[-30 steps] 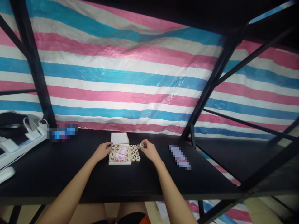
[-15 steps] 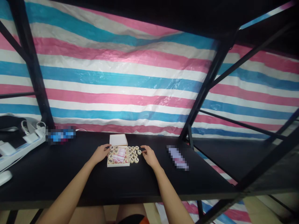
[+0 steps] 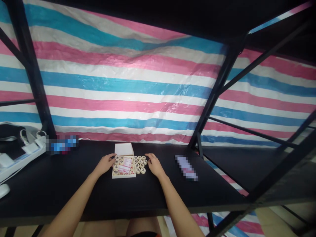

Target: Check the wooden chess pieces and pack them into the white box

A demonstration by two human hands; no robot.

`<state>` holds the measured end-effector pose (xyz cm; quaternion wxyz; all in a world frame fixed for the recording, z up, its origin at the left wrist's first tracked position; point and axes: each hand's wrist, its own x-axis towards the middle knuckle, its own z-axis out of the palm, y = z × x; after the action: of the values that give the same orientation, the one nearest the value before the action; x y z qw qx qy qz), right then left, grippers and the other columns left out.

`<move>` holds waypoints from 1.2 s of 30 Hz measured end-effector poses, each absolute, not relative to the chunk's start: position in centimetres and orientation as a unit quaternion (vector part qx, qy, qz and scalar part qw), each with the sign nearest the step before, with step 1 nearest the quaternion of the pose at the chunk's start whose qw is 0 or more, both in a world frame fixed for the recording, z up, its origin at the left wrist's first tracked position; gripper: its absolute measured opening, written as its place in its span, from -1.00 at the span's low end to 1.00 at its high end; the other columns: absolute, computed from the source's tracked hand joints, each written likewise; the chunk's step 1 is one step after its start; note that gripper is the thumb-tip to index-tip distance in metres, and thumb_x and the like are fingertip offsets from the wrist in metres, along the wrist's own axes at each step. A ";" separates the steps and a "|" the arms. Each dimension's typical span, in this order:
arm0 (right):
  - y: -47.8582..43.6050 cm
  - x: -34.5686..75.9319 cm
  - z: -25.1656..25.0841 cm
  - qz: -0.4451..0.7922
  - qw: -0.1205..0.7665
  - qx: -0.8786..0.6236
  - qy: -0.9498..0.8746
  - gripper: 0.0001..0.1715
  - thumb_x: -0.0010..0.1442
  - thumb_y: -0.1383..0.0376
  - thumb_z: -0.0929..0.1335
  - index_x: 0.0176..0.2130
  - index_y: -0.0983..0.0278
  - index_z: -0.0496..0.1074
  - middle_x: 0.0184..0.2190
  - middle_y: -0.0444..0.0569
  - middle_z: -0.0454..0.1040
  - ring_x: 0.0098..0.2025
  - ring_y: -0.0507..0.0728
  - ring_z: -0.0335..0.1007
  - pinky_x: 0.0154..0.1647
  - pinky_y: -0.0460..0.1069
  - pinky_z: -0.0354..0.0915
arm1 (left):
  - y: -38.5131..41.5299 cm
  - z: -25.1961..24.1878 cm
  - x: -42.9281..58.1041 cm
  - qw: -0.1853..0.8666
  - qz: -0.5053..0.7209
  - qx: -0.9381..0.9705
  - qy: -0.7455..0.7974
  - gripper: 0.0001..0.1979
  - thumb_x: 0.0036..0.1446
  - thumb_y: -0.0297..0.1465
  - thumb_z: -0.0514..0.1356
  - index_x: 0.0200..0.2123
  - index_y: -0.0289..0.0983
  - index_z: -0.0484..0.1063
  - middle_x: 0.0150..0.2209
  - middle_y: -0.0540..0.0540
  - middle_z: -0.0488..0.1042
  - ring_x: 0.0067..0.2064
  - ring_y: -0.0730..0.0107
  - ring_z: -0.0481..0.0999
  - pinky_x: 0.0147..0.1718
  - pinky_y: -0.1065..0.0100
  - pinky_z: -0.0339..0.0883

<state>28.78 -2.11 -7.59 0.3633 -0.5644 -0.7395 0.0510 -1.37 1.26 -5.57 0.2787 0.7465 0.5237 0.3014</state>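
Observation:
A small pale wooden box [image 3: 123, 175] sits on the black table [image 3: 103, 197] and holds round chess pieces and a folded pink-and-white sheet [image 3: 125, 164]. Its white lid [image 3: 124, 148] lies just behind it. Several loose round pieces [image 3: 141, 162] lie in a cluster to the right of the box. My left hand [image 3: 105, 163] rests against the box's left edge, fingers touching it. My right hand [image 3: 153, 164] lies beside the loose pieces with its fingertips at the cluster; nothing is visibly held in it.
A white power strip [image 3: 17, 157] with plugs lies at the far left, with a blurred blue item [image 3: 61, 144] beside it. A blurred flat object [image 3: 186, 168] lies right of my right hand. Black frame posts [image 3: 209, 105] stand behind, before a striped tarp.
My right hand held a round piece lifted between its fingertips one second ago; now that hand is down by the loose cluster. My left hand stays at the box.

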 end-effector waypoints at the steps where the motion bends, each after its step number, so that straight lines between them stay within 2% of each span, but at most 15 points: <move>1: -2.4 28.1 -7.1 0.041 0.370 -0.566 -0.736 -0.45 0.06 0.58 0.16 0.00 0.30 0.38 -0.04 0.08 0.39 -0.01 0.15 0.30 0.06 0.08 0.21 | 1.2 -5.5 -1.4 0.278 0.302 0.748 0.522 -0.49 0.06 -0.25 0.03 0.01 -0.41 0.41 -0.57 -0.05 0.53 -0.43 0.22 0.54 -0.35 0.37 0.30; 4: -3.2 24.7 -5.5 0.027 0.358 -0.535 -0.765 -0.57 0.11 0.51 0.22 -0.08 0.23 0.44 -0.12 0.01 0.42 -0.05 0.14 0.27 0.05 0.05 0.19 | 1.2 -5.5 -1.4 0.277 0.302 0.751 0.518 -0.49 0.06 -0.24 0.03 0.00 -0.40 0.42 -0.57 -0.06 0.53 -0.43 0.23 0.54 -0.38 0.38 0.29; 5: -3.4 23.2 -5.0 0.027 0.324 -0.499 -0.803 -0.60 0.11 0.50 0.24 -0.10 0.21 0.44 -0.14 -0.01 0.42 -0.06 0.13 0.27 0.03 0.03 0.19 | 1.2 -5.5 -1.4 0.277 0.301 0.752 0.517 -0.49 0.06 -0.23 0.02 0.00 -0.41 0.42 -0.56 -0.06 0.53 -0.43 0.23 0.54 -0.38 0.38 0.29; 8: -3.5 19.0 -3.8 0.014 0.215 -0.449 -0.867 -0.74 0.12 0.42 0.29 -0.18 0.23 0.46 -0.18 0.01 0.43 -0.08 0.16 0.27 0.02 0.04 0.17 | 1.2 -5.5 -1.4 0.276 0.298 0.754 0.516 -0.48 0.05 -0.21 0.02 -0.02 -0.42 0.43 -0.57 -0.06 0.52 -0.45 0.24 0.52 -0.42 0.38 0.28; 11: -3.0 16.4 -3.6 0.019 0.204 -0.466 -0.861 -0.82 0.12 0.41 0.30 -0.25 0.30 0.46 -0.26 0.06 0.43 -0.14 0.18 0.30 -0.05 0.06 0.19 | 1.3 -5.4 -1.4 0.272 0.297 0.757 0.514 -0.48 0.05 -0.21 0.02 -0.03 -0.42 0.44 -0.58 -0.05 0.51 -0.46 0.24 0.51 -0.43 0.38 0.27; 15: -2.5 15.6 -3.6 0.035 0.219 -0.473 -0.853 -0.89 0.09 0.42 0.32 -0.31 0.29 0.44 -0.28 0.01 0.41 -0.18 0.13 0.32 -0.12 -0.02 0.21 | 1.4 -5.6 -1.4 0.271 0.300 0.757 0.513 -0.50 0.05 -0.20 0.03 -0.04 -0.39 0.45 -0.59 -0.04 0.50 -0.46 0.24 0.50 -0.42 0.38 0.26; 18: -2.9 17.1 -3.2 0.039 0.247 -0.473 -0.845 -0.84 0.08 0.46 0.32 -0.29 0.27 0.42 -0.25 -0.03 0.39 -0.17 0.09 0.32 -0.11 -0.05 0.21 | 1.4 -5.8 -1.4 0.276 0.304 0.754 0.512 -0.50 0.05 -0.22 0.03 -0.04 -0.40 0.45 -0.58 -0.05 0.52 -0.45 0.25 0.52 -0.40 0.39 0.28; 21: -3.7 21.1 -3.3 0.037 0.313 -0.502 -0.806 -0.80 0.12 0.45 0.27 -0.22 0.28 0.37 -0.20 0.00 0.36 -0.13 0.10 0.31 -0.07 -0.01 0.22 | 1.3 -5.8 -1.3 0.280 0.304 0.752 0.513 -0.52 0.06 -0.27 0.03 -0.03 -0.41 0.44 -0.57 -0.05 0.53 -0.45 0.27 0.53 -0.39 0.40 0.29; 23: -4.1 24.7 -4.1 0.096 0.409 -0.527 -0.739 -0.80 0.05 0.44 0.29 -0.27 0.24 0.38 -0.26 -0.06 0.37 -0.19 0.10 0.34 -0.10 0.00 0.26 | 1.2 -5.7 -1.3 0.280 0.304 0.750 0.516 -0.53 0.06 -0.28 0.02 -0.02 -0.40 0.44 -0.56 -0.05 0.53 -0.45 0.28 0.53 -0.38 0.40 0.29; 24: -4.3 26.4 -4.7 0.135 0.429 -0.538 -0.713 -0.80 -0.01 0.45 0.31 -0.31 0.23 0.38 -0.31 -0.09 0.37 -0.23 0.10 0.35 -0.15 0.00 0.29 | 1.1 -5.7 -1.3 0.281 0.304 0.750 0.516 -0.53 0.07 -0.28 0.02 -0.02 -0.39 0.44 -0.56 -0.05 0.53 -0.45 0.28 0.53 -0.38 0.40 0.29; 29: -4.3 30.8 -8.2 0.190 0.436 -0.558 -0.680 -0.75 -0.11 0.47 0.33 -0.33 0.25 0.37 -0.35 -0.09 0.38 -0.28 0.11 0.43 -0.28 -0.01 0.40 | 1.0 -5.6 -1.3 0.286 0.306 0.748 0.515 -0.55 0.08 -0.28 0.03 -0.02 -0.37 0.43 -0.53 -0.05 0.54 -0.42 0.26 0.55 -0.36 0.39 0.30; 36: -4.3 29.6 -9.6 0.243 0.458 -0.526 -0.674 -0.76 -0.09 0.47 0.34 -0.34 0.25 0.36 -0.28 -0.08 0.42 -0.21 0.09 0.49 -0.18 -0.01 0.43 | 0.9 -5.4 -1.3 0.279 0.300 0.751 0.518 -0.53 0.08 -0.26 0.02 -0.02 -0.39 0.43 -0.54 -0.06 0.54 -0.42 0.23 0.55 -0.35 0.38 0.30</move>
<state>29.63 -4.28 -9.61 0.4581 -0.5263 -0.6737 0.2433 -1.33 0.94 -5.38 0.2790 0.7514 0.5175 0.2995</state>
